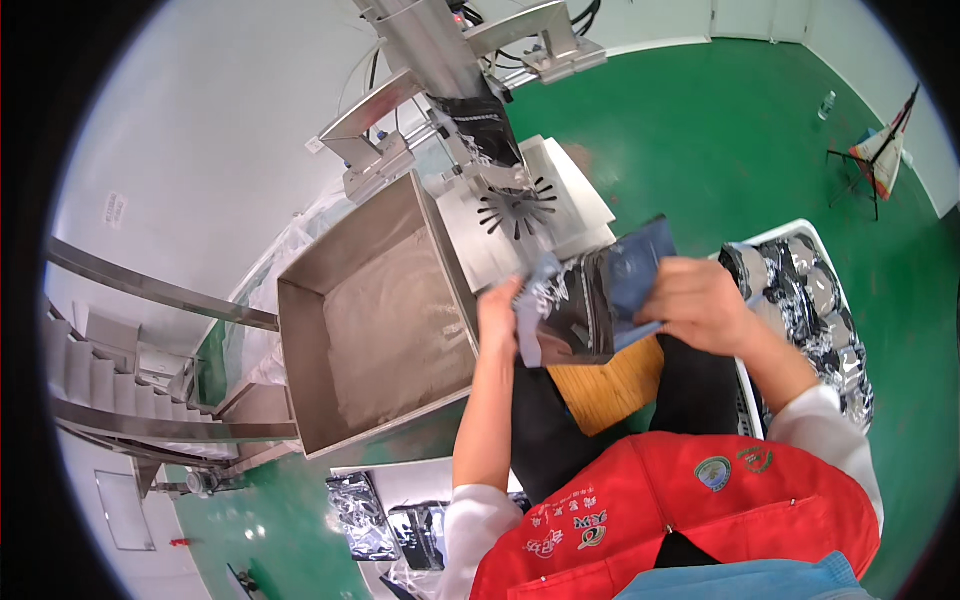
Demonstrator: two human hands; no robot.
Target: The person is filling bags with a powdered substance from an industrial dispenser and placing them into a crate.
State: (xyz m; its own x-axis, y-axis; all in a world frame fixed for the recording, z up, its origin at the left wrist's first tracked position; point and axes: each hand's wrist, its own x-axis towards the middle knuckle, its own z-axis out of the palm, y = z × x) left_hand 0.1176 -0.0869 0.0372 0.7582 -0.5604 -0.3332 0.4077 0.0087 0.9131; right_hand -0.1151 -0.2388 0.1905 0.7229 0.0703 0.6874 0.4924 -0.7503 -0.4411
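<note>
Gripping a dark foil pouch [590, 300] between both hands, a seated worker in a red apron [680, 520] is holding it up in front of the chest, above a patch of wooden seat [605, 385] showing between the knees. The left hand [498, 318] is pinching the pouch's crumpled silvery left edge, its fingers closed on the foil, while the right hand [700, 303] is clamping the right side, fingers wrapped over the bluish upper flap. The pouch is tilting slightly, its top pointing toward a steel filling machine [460, 60] with a slotted round plate [517, 208] just beyond. Another black pouch [480, 125] is hanging under the machine's chute. Left of the hands, a large stainless hopper [375, 310] is sitting open, holding pale powder. To the right, a white crate [800, 240] is carrying a heap of shiny foil pouches [825, 310], close beside the right forearm. More pouches [355, 510] are lying on a white surface near the left elbow. A stepped conveyor [120, 380] is rising at far left over the green floor [720, 130].
</note>
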